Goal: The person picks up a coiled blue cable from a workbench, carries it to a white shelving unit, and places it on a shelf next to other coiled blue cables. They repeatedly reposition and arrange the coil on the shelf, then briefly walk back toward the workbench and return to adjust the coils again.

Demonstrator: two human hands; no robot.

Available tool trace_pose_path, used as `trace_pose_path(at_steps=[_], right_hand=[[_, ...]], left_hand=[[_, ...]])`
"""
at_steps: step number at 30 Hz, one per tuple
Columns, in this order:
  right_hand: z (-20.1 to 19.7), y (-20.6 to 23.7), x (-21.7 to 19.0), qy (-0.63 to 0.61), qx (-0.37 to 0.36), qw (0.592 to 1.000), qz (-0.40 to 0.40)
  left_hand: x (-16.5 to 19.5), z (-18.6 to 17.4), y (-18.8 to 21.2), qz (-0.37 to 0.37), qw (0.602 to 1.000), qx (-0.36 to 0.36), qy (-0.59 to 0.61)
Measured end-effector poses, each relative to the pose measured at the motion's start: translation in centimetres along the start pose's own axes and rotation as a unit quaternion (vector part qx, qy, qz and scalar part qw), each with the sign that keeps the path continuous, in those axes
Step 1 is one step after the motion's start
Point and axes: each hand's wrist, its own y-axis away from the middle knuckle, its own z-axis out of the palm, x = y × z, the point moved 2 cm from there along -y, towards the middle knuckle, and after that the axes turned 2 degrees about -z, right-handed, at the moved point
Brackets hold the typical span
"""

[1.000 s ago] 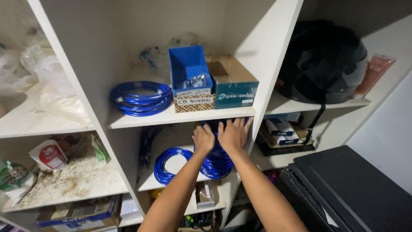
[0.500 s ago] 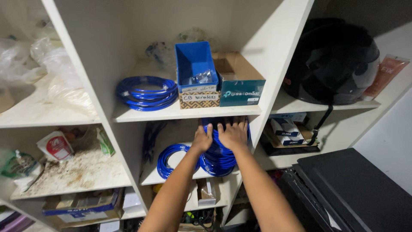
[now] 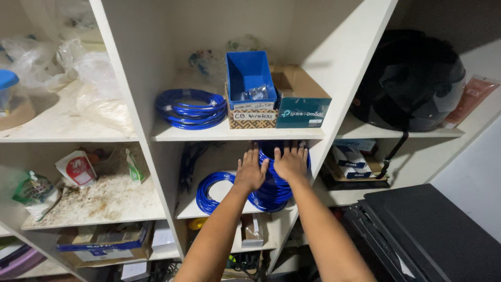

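Both hands lie flat, fingers spread, nothing pinched: the left hand [image 3: 250, 172] and right hand [image 3: 290, 163] press on a stack of blue cable coils [image 3: 274, 190] on the middle shelf [image 3: 193, 209]. Even pressure should keep the coils from sliding. Directly above sit a blue bin [image 3: 250, 75] on a patterned box [image 3: 253, 116] with white labels, and a teal carton [image 3: 302, 112].

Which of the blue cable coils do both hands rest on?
The tall stacked coil on the lower shelf, under both hands; the flat one beside it and the upper-shelf one lie untouched.
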Motion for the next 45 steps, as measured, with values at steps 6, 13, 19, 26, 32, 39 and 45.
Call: trace_pose_path(at_steps=[6,13,19,26,32,39,45], right_hand=[[-1.8,2.2,-2.0,0.011,0.053,0.998,0.018],[-2.8,9.3,-8.5,-0.123,0.238,0.952,-0.15],[3.1,12.3,-10.9,-0.261,0.047,0.925,-0.271],[11.8,12.9,-13.7,-0.158,-0.203,0.928,-0.27],[13.5,15.0,-15.8,0.016,-0.336,0.915,-0.221],[13.9,14.2,-15.9,0.028,-0.362,0.898,-0.251],[11.7,8.4,-15.5,-0.182,-0.361,0.897,-0.18]], left_hand=[[0.0,-1.8,0.5,-0.07,0.995,-0.062,-0.034],[-3.1,-1.1,2.5,-0.011,0.998,0.003,0.057],[-11.8,-1.2,5.3,-0.021,0.996,-0.039,-0.075],[-20.6,-2.3,10.1,-0.069,0.988,-0.055,-0.123],[-24.8,-4.4,14.0,-0.143,0.98,-0.117,-0.074],[-25.7,-6.2,14.6,-0.169,0.974,-0.125,-0.079],[-24.0,-7.1,12.9,-0.137,0.99,-0.028,0.013]])
